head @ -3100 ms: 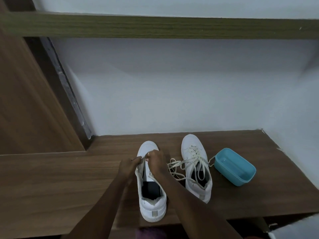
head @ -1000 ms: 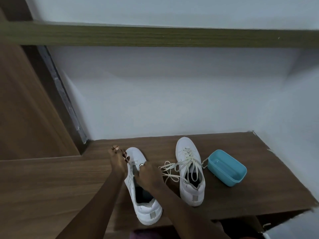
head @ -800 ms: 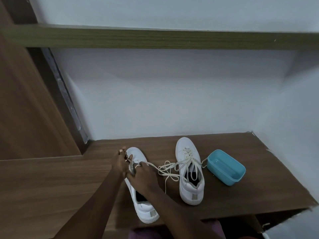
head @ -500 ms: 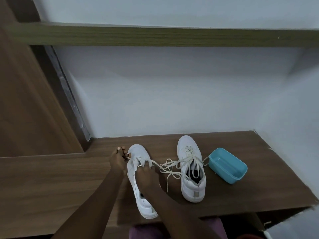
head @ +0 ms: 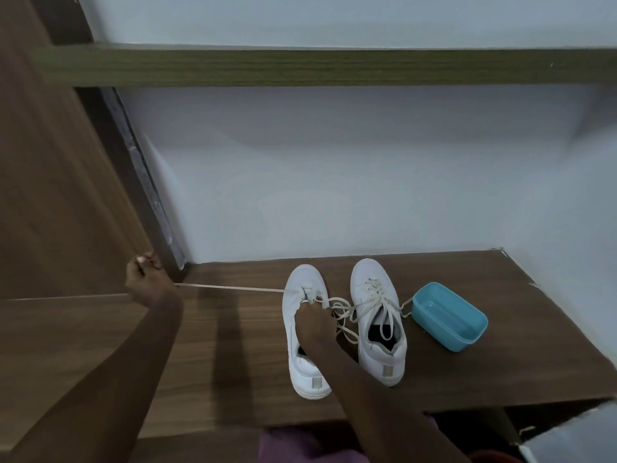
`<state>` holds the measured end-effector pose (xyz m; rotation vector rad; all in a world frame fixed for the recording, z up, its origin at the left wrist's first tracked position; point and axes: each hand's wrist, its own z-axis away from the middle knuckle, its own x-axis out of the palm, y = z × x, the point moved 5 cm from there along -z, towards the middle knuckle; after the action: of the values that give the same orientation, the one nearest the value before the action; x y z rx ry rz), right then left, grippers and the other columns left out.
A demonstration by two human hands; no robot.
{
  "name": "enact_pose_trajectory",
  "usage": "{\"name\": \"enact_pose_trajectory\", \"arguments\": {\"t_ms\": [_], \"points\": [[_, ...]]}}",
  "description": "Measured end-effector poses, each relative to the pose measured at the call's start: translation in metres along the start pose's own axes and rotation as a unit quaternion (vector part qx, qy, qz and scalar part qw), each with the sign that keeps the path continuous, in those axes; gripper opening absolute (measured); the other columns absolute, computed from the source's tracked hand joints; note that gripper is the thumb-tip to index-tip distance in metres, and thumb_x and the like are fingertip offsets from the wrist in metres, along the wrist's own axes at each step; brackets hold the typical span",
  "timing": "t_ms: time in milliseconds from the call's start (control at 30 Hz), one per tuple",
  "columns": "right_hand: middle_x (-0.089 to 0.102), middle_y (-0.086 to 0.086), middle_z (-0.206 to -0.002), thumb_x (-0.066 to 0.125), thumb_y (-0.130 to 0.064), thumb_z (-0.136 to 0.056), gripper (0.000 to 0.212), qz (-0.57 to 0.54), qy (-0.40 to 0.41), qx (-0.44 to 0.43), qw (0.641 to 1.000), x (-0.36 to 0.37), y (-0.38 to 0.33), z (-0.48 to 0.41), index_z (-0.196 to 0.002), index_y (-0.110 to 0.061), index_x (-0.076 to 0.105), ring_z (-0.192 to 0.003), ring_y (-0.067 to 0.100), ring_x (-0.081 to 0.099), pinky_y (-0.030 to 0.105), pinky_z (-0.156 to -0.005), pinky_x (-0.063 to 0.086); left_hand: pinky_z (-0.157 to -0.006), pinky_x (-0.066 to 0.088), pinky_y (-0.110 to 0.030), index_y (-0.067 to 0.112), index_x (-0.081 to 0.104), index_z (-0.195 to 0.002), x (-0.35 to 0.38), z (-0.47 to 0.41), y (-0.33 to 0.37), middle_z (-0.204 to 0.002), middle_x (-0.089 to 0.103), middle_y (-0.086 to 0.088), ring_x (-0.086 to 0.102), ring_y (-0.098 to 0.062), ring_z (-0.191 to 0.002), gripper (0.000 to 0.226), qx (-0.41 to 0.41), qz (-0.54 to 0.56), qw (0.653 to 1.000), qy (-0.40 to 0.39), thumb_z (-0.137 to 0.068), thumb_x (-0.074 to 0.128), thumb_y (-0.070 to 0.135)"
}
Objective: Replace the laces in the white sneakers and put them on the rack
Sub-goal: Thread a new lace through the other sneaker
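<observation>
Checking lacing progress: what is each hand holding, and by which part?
Left hand grips the lace at its far end, taut from the sneaker. Right hand is on that sneaker's eyelet area; its grip cannot be told.

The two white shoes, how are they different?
The left shoe has one lace pulled tight sideways by the left hand; the right shoe is laced up, ends loose. The right hand holds the left shoe; nobody touches the right shoe. Both are white, toes toward the wall.
</observation>
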<state>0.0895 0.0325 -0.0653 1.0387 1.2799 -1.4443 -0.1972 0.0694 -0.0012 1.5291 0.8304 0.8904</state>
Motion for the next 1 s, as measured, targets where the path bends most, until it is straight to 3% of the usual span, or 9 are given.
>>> {"name": "enact_pose_trajectory", "arguments": {"t_ms": [100, 267, 333, 400, 467, 533, 800, 933, 1000], "points": [[0.055, 0.013, -0.121, 0.041, -0.005, -0.096, 0.029, 0.014, -0.012, -0.012, 1.0, 0.01, -0.001, -0.002, -0.12, -0.005, 0.058, -0.114, 0.036, 0.05, 0.046, -0.095, 0.043, -0.091, 0.039, -0.039, -0.008, 0.058, -0.115, 0.006, 0.016, -0.017, -0.112, 0.06, -0.03, 0.055, -0.04, -0.104, 0.033, -0.016, -0.19, 0.98, -0.055, -0.098, 0.044, 0.016], [0.056, 0.015, -0.121, 0.038, -0.011, -0.097, 0.03, -0.012, -0.005, -0.006, 1.0, 0.014, 0.002, -0.006, -0.12, -0.007, 0.058, -0.114, 0.039, 0.05, 0.049, -0.095, 0.041, -0.103, 0.037, -0.041, -0.004, 0.04, -0.137, 0.035, 0.077, -0.047, -0.14, 0.04, -0.025, 0.04, -0.041, -0.129, 0.044, -0.1, -0.349, 0.892, -0.27, -0.096, 0.045, 0.009], [0.057, 0.013, -0.121, 0.036, -0.01, -0.1, 0.031, -0.022, -0.002, -0.016, 1.0, 0.006, 0.002, -0.001, -0.12, -0.003, 0.057, -0.116, 0.035, 0.05, 0.048, -0.1, 0.04, -0.091, 0.04, -0.033, -0.004, 0.056, -0.123, 0.05, 0.112, -0.052, -0.127, 0.055, -0.022, 0.051, -0.038, -0.12, 0.032, -0.032, -0.349, 0.863, -0.364, -0.094, 0.048, 0.005], [0.057, 0.012, -0.123, 0.035, -0.009, -0.1, 0.031, -0.04, 0.007, -0.007, 0.999, 0.002, 0.005, 0.0, -0.121, -0.001, 0.057, -0.119, 0.034, 0.049, 0.048, -0.104, 0.038, -0.078, 0.042, -0.031, 0.005, 0.07, -0.084, 0.061, 0.142, -0.059, -0.094, 0.069, -0.018, 0.062, -0.034, -0.098, 0.023, 0.016, -0.345, 0.837, -0.425, -0.093, 0.052, 0.016], [0.056, 0.014, -0.126, 0.035, -0.011, -0.1, 0.032, -0.042, -0.001, 0.005, 0.999, 0.003, 0.006, -0.002, -0.122, -0.002, 0.056, -0.121, 0.036, 0.047, 0.048, -0.102, 0.04, -0.067, 0.039, -0.029, 0.015, 0.061, -0.057, 0.071, 0.161, -0.072, -0.063, 0.063, -0.007, 0.064, -0.029, -0.079, 0.045, 0.012, -0.359, 0.8, -0.48, -0.096, 0.049, 0.032], [0.055, 0.017, -0.127, 0.034, -0.015, -0.1, 0.032, -0.055, -0.012, 0.02, 0.998, 0.006, 0.006, -0.004, -0.121, -0.005, 0.055, -0.122, 0.039, 0.046, 0.047, -0.1, 0.043, -0.068, 0.037, -0.029, 0.012, 0.06, -0.058, 0.078, 0.174, -0.078, -0.059, 0.059, -0.002, 0.062, -0.026, -0.077, 0.053, 0.004, -0.382, 0.774, -0.505, -0.098, 0.041, 0.041], [0.059, 0.015, -0.123, 0.033, -0.017, -0.1, 0.032, -0.11, -0.017, 0.024, 0.993, 0.008, 0.011, -0.006, -0.116, -0.006, 0.058, -0.12, 0.038, 0.049, 0.044, -0.096, 0.043, -0.084, 0.045, -0.036, -0.002, 0.066, -0.089, 0.093, 0.183, -0.091, -0.101, 0.066, -0.021, 0.061, -0.036, -0.103, 0.039, -0.156, -0.265, 0.843, -0.441, -0.094, 0.052, 0.034], [0.061, 0.015, -0.12, 0.034, -0.014, -0.1, 0.03, -0.121, -0.018, 0.018, 0.992, 0.007, 0.01, -0.005, -0.115, -0.004, 0.058, -0.118, 0.035, 0.051, 0.045, -0.104, 0.039, -0.092, 0.04, -0.033, -0.004, 0.062, -0.116, 0.101, 0.183, -0.086, -0.123, 0.059, -0.023, 0.054, -0.036, -0.116, 0.044, -0.165, -0.275, 0.852, -0.414, -0.098, 0.044, 0.031], [0.062, 0.015, -0.118, 0.035, -0.013, -0.098, 0.029, -0.124, -0.012, 0.021, 0.992, 0.012, 0.011, -0.008, -0.112, -0.005, 0.059, -0.118, 0.036, 0.052, 0.046, -0.106, 0.035, -0.09, 0.039, -0.033, -0.002, 0.065, -0.11, 0.104, 0.183, -0.087, -0.118, 0.062, -0.021, 0.055, -0.035, -0.113, 0.042, -0.146, -0.29, 0.85, -0.416, -0.097, 0.043, 0.033]]}}
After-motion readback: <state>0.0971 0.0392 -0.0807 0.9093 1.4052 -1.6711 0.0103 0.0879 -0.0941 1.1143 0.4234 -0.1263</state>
